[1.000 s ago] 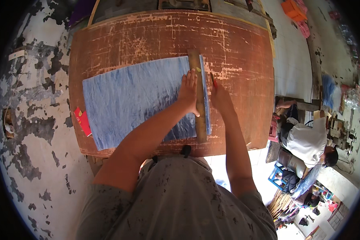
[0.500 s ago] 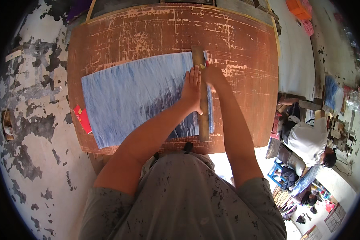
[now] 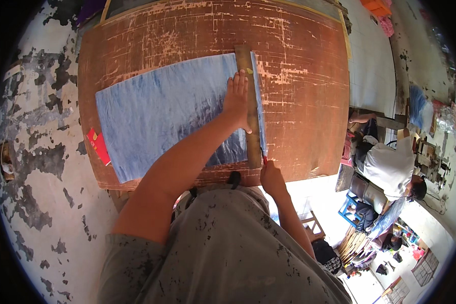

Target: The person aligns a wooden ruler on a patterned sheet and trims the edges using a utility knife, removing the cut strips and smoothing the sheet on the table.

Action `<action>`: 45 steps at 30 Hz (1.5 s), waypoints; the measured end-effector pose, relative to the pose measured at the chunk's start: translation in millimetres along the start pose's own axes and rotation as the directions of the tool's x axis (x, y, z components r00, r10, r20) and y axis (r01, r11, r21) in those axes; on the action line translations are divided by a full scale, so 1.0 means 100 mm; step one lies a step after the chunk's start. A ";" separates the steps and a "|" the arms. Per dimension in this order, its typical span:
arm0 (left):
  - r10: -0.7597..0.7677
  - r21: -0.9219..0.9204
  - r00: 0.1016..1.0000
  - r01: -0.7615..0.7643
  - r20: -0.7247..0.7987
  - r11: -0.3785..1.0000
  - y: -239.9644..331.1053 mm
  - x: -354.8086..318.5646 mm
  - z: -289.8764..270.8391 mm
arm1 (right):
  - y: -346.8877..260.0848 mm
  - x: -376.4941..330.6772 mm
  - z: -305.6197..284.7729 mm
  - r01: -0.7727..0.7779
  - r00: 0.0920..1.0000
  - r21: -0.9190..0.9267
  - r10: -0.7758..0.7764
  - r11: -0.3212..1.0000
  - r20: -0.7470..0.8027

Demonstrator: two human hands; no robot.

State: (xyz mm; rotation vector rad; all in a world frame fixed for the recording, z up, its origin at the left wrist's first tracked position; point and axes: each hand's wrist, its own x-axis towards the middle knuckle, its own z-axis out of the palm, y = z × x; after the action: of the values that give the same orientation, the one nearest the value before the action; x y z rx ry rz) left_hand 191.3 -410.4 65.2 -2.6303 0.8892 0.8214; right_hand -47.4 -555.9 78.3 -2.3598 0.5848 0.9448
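A sheet streaked in blue and white (image 3: 152, 111), with a darker patch at its lower right, lies flat on a scratched brown board (image 3: 309, 116). Across its right side runs a long brown straightedge (image 3: 253, 147), leaving a narrow strip of the sheet (image 3: 259, 96) showing beyond. My left hand (image 3: 236, 104) presses down with fingers stretched out, partly on the straightedge and partly on the sheet. Closed around a slim red-handled cutter (image 3: 265, 159), my right hand (image 3: 272, 177) is at the straightedge's near end, by the sheet's lower right corner. The cutter's blade is too small to make out.
A red packet (image 3: 98, 146) lies by the sheet's left edge. Peeling wall (image 3: 40, 167) rises on the left. To the right, a person in a white shirt (image 3: 387, 164) sits near a blue stool (image 3: 347, 209), with wooden sticks (image 3: 353, 243) beyond.
My right hand has come down along the straightedge toward me, from its far end to its near end, with the cutter. My left hand still presses on the straightedge. The view has shifted slightly.
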 end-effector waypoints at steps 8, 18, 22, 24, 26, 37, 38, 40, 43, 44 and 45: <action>-0.012 -0.025 1.000 0.012 -0.004 1.000 0.01 -0.01 0.04 | 0.12 -0.26 0.14 -0.078 0.996 -0.006 0.078 0.997 0.035; -0.013 -0.043 1.000 0.013 -0.003 0.999 0.00 -0.02 0.04 | 0.15 -0.09 -0.45 0.059 0.997 -0.200 -0.046 0.978 0.067; -0.016 -0.025 1.000 0.016 0.017 1.000 -0.03 -0.04 -0.02 | -0.87 0.60 -1.15 0.269 0.912 -0.042 -0.268 0.962 -0.311; -0.007 -0.028 1.000 0.007 0.004 1.000 -0.01 0.01 -0.03 | -1.07 1.32 -1.22 0.272 0.901 -0.034 -0.267 0.962 -0.342; 0.000 -0.033 1.000 0.000 -0.004 0.999 0.01 0.01 -0.02 | -1.46 1.71 -1.31 0.215 0.913 0.041 -0.186 0.976 -0.363; 0.010 -0.084 0.995 -0.019 -0.097 0.996 -0.02 -0.05 0.09 | -0.91 1.47 -0.77 0.407 0.841 0.178 -0.291 0.896 -0.457; 0.024 -0.075 0.995 -0.031 -0.094 0.997 -0.02 -0.05 0.08 | -0.84 1.42 -0.73 0.353 0.885 0.255 -0.233 0.900 -0.402; 0.022 -0.075 0.999 -0.025 -0.044 0.997 -0.03 -0.04 0.06 | -0.74 1.40 -0.66 0.288 0.923 0.341 -0.164 0.895 -0.349; 0.016 -0.101 0.998 -0.022 -0.059 0.995 0.01 -0.04 0.06 | -0.64 1.44 -0.59 0.319 0.910 0.381 -0.169 0.868 -0.378; 0.030 -0.086 0.998 -0.034 -0.054 0.996 0.01 -0.04 0.05 | -0.63 1.45 -0.58 0.357 0.895 0.380 -0.196 0.853 -0.400; 0.025 -0.094 0.998 -0.030 -0.054 0.995 0.01 -0.02 0.03 | -0.61 1.46 -0.57 0.394 0.879 0.378 -0.223 0.838 -0.422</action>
State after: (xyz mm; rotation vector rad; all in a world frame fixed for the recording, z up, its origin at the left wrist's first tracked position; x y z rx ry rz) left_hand 188.3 -408.9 63.8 -2.7393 0.9230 0.8239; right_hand 112.3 -572.5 26.6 -2.1077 0.4667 0.1833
